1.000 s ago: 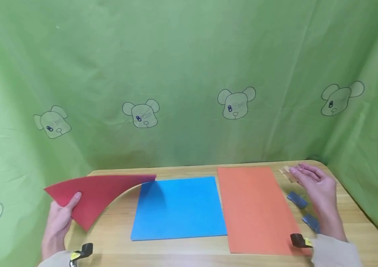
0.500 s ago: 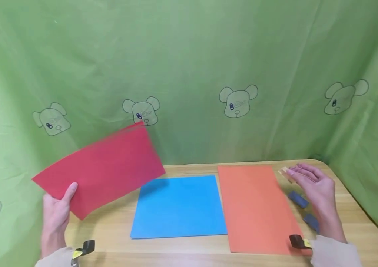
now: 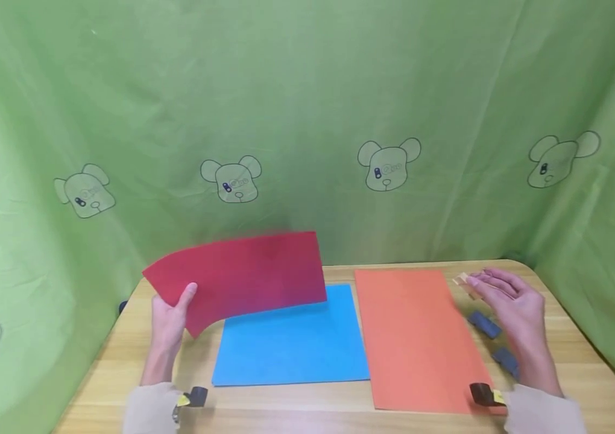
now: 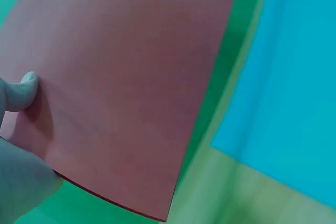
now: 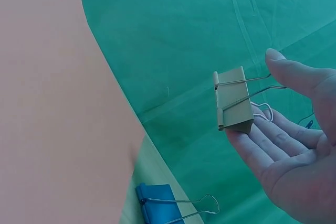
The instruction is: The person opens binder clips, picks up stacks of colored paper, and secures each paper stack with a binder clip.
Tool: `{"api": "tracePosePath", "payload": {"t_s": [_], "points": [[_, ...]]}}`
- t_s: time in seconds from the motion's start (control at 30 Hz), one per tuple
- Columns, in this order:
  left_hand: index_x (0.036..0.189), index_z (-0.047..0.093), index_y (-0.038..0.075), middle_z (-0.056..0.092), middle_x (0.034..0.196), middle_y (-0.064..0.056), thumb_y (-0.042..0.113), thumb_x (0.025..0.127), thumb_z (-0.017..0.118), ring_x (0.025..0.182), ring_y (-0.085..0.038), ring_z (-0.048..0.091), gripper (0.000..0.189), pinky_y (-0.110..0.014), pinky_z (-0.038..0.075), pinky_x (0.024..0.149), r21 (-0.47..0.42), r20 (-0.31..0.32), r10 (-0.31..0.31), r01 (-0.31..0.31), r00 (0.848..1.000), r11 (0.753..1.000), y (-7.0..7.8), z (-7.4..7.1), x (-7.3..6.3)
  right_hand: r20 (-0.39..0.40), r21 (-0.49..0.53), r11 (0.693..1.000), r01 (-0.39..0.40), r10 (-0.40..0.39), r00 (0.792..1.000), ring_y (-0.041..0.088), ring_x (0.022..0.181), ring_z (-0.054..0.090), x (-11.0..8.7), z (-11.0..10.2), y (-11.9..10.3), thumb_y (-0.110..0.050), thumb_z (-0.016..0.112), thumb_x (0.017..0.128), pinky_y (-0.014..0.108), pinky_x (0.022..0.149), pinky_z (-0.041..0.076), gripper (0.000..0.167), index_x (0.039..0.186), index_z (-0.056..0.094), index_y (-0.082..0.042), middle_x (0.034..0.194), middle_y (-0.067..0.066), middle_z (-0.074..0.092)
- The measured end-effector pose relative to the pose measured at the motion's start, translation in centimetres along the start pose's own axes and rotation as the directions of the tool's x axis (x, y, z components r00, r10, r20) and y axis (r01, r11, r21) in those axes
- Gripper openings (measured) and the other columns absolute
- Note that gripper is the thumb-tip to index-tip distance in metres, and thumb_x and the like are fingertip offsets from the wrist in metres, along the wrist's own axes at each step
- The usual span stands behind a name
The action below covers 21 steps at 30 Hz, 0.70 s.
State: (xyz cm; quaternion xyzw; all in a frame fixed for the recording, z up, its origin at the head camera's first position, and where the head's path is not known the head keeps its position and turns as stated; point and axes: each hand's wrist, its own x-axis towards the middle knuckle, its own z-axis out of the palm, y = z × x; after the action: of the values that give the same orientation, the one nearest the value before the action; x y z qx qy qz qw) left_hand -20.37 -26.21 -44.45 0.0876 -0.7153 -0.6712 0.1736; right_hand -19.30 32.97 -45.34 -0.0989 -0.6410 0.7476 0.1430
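Note:
My left hand (image 3: 168,325) grips a red sheet (image 3: 258,271) near its left edge, thumb on the near face. The sheet is raised, bent a little, and its right part overlaps the blue sheet (image 3: 296,355) in the head view. In the left wrist view the thumb lies flat on the red sheet (image 4: 126,93). At the right, my right hand (image 3: 521,310) holds a yellow binder clip (image 5: 235,95) between thumb and fingers, the thumb at one wire handle and the fingertips under its body. That hand is above the table's right side, beside the orange sheet (image 3: 421,343).
Two blue binder clips (image 3: 485,324) lie right of the orange sheet, partly near my right forearm. The blue and orange sheets lie side by side on the wooden table (image 3: 296,416). A green curtain (image 3: 307,90) with bear-head drawings hangs behind and at both sides.
The red sheet was lifted and swung up, then carried right over the blue sheet with my left hand. My right hand with the yellow binder clip has stayed almost still.

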Motion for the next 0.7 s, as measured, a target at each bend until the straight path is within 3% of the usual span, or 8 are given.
{"api": "tracePosePath", "payload": {"t_s": [0.23, 0.53, 0.7], "points": [[0.106, 0.065, -0.009, 0.07, 0.084, 0.005, 0.007, 0.095, 0.074, 0.079, -0.007, 0.064, 0.021, -0.02, 0.051, 0.076, 0.1, 0.042, 0.064, -0.068, 0.997, 0.993, -2.4, 1.5, -0.1, 0.005, -0.046, 0.999, -0.025, 0.025, 1.0, -0.001, 0.09, 0.072, -0.1, -0.2, 0.0, -0.011, 0.082, 0.088, 0.012, 0.078, 0.054, 0.042, 0.124, 0.061, -0.014, 0.101, -0.012, 0.076], [0.106, 0.065, -0.001, 0.068, 0.082, 0.003, 0.014, 0.084, 0.086, 0.079, -0.012, 0.063, 0.033, -0.025, 0.051, 0.076, 0.136, 0.097, -0.041, 0.027, 0.994, 0.99, -3.6, 0.7, 0.0, 0.036, -0.007, 1.0, -0.021, 0.021, 0.999, 0.004, 0.092, 0.073, -0.1, 0.0, 0.0, -0.007, 0.081, 0.089, 0.017, 0.078, 0.056, 0.043, 0.126, 0.059, -0.01, 0.103, -0.008, 0.076], [0.113, 0.064, 0.001, 0.069, 0.089, 0.005, 0.013, 0.084, 0.086, 0.087, -0.012, 0.063, 0.037, -0.025, 0.051, 0.081, 0.137, 0.181, -0.08, 0.055, 0.98, 0.989, -4.1, 0.6, 0.2, 0.039, -0.013, 0.999, -0.035, 0.036, 0.999, 0.005, 0.093, 0.073, -0.1, 0.1, 0.1, -0.007, 0.082, 0.088, 0.019, 0.079, 0.057, 0.044, 0.126, 0.059, -0.009, 0.103, -0.007, 0.076]]}}
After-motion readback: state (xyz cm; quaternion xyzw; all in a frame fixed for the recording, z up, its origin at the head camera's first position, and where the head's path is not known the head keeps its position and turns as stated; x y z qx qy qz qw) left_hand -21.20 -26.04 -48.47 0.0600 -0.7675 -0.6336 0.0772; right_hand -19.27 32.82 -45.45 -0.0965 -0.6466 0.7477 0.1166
